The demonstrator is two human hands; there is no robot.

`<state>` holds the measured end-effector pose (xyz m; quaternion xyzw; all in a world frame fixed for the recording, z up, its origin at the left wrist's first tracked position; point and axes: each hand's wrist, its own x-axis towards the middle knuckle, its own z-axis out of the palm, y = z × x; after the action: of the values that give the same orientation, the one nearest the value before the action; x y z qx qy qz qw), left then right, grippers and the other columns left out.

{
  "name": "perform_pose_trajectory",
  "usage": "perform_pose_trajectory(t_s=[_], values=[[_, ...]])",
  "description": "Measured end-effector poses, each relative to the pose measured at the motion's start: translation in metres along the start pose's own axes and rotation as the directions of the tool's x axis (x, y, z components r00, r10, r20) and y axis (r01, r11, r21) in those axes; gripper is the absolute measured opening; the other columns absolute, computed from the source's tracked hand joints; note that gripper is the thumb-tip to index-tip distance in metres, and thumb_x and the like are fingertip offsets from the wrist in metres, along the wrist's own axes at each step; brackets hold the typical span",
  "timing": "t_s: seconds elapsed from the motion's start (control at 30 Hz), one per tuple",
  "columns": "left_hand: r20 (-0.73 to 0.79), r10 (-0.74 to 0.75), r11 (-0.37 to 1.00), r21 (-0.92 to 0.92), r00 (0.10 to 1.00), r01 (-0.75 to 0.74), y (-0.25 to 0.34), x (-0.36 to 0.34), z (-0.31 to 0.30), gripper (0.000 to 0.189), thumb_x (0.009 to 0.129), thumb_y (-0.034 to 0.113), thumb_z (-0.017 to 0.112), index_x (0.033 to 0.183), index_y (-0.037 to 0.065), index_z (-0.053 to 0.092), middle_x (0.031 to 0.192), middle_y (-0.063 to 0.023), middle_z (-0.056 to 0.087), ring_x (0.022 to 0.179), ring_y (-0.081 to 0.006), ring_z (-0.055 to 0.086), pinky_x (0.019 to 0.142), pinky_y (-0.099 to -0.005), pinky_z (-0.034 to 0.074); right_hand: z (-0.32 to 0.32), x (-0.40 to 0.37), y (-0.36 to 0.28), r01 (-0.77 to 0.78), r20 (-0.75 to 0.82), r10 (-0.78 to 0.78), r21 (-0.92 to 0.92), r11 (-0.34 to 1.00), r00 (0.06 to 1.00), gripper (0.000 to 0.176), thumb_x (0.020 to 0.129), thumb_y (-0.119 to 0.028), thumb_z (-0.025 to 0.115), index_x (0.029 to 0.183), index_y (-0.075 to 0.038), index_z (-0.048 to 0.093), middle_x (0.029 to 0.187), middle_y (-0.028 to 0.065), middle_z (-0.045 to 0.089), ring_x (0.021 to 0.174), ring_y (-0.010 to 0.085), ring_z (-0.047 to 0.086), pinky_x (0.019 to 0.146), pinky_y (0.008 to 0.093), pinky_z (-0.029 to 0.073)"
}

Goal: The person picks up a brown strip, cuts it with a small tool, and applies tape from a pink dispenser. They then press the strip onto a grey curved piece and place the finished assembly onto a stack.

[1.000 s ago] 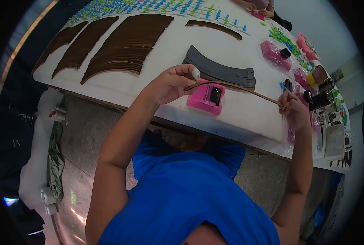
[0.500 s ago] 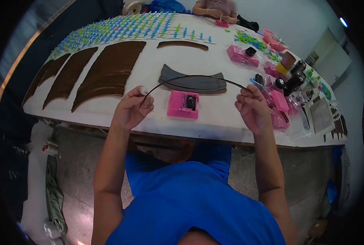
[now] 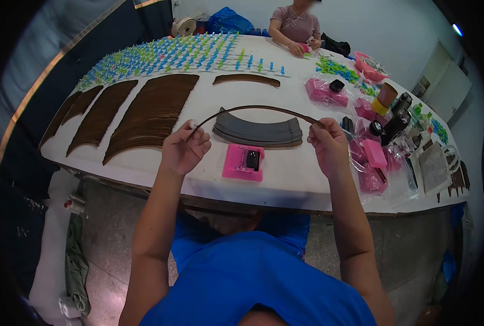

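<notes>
A thin, dark curved strip (image 3: 263,107) bows upward between my two hands, above the table. Its left end is pinched in my left hand (image 3: 186,148), and my right hand (image 3: 329,142) grips the other end. Behind the strip lies a stack of grey curved strips (image 3: 258,130) with brown edges. Nearer to me, between my hands, a pink block (image 3: 243,163) on the table carries a small black part and a metal piece.
Fanned stacks of brown curved strips (image 3: 152,114) lie on the left of the white table (image 3: 198,185). Rows of blue and green clips (image 3: 171,54) stand behind. Bagged pink blocks (image 3: 326,93) and dark bottles (image 3: 397,122) crowd the right. Across the table sits another person (image 3: 295,28).
The camera view has tilted up, so the table sits lower in it. The strip now passes over the far edge of the grey stack and shows more brown. Both hands keep their hold.
</notes>
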<state>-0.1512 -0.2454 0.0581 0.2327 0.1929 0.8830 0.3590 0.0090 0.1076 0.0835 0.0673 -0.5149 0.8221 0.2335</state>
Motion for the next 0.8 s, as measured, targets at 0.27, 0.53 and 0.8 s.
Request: perform_pose_trajectory(t_s=[0.27, 0.53, 0.8], values=[[-0.444, 0.185, 0.941, -0.177, 0.877, -0.288, -0.004, 0.101, -0.05, 0.018, 0.095, -0.001, 0.05, 0.109, -0.007, 0.062, 0.102, -0.0139, 0.067, 0.082, -0.021, 0.06, 0.075, -0.0347, 0.051, -0.017, 0.081, 0.028, -0.093, -0.11, 0.078, -0.137, 0.986, 0.991, 0.011, 0.097, -0.008, 0.07, 0.107, -0.007, 0.064, 0.093, 0.0025, 0.069, 0.082, 0.0108, 0.064, 0.074, 0.0255, 0.051], [-0.73, 0.127, 0.99, 0.053, 0.672, -0.129, -0.013, 0.219, -0.119, 0.014, 0.102, -0.002, 0.046, 0.11, -0.003, 0.058, 0.098, -0.0118, 0.067, 0.082, -0.0179, 0.066, 0.076, -0.0337, 0.061, -0.033, 0.171, 0.067, -0.131, -0.101, 0.097, -0.412, 0.902, 0.99, 0.013, 0.096, -0.013, 0.073, 0.105, -0.01, 0.065, 0.092, -0.0009, 0.068, 0.083, 0.0088, 0.064, 0.076, 0.0256, 0.051], [-0.758, 0.021, 0.983, 0.135, 0.651, 0.125, -0.025, 0.288, -0.158, 0.012, 0.1, -0.003, 0.049, 0.109, -0.004, 0.057, 0.102, -0.0128, 0.063, 0.087, -0.0214, 0.064, 0.079, -0.034, 0.06, -0.052, 0.242, 0.111, -0.216, -0.135, 0.169, -0.546, 0.81, 0.976, 0.016, 0.093, -0.016, 0.076, 0.102, -0.007, 0.066, 0.089, -0.0001, 0.067, 0.079, 0.009, 0.062, 0.073, 0.0263, 0.05]])
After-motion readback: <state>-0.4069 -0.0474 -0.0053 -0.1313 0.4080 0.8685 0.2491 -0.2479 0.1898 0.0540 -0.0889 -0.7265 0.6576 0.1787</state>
